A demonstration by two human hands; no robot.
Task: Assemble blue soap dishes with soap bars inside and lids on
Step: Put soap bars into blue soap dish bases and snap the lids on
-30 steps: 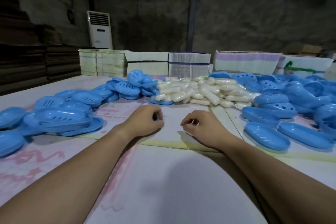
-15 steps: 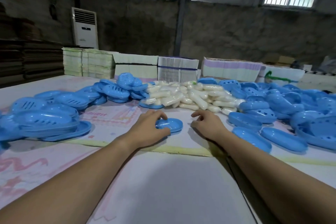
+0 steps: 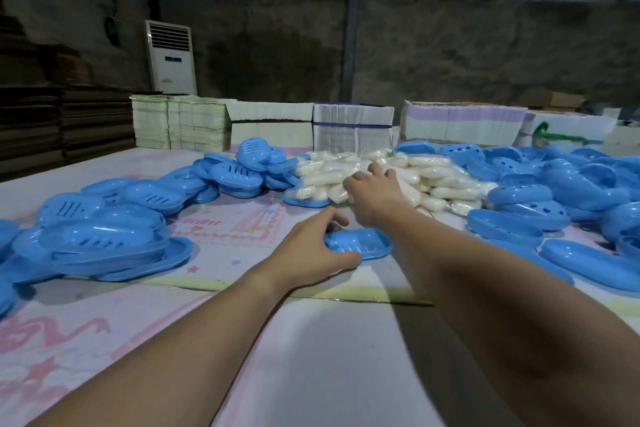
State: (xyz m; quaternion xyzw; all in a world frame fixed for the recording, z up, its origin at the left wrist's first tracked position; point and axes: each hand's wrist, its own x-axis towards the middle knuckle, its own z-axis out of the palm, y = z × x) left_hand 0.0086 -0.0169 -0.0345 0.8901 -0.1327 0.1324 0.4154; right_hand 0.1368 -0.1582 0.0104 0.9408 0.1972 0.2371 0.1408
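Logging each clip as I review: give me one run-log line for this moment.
stage: fetching soap | left hand: holds dish on table | right hand: on soap pile, grip unclear | lid: not on

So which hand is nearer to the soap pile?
Right. The right hand reaches onto the soap pile; the left hand is nearer the person, holding a dish.

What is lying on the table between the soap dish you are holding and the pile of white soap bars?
In the head view, only bare pink-printed table cover and the reaching right hand separate the soap dish, held by the left hand, from the soap bars.
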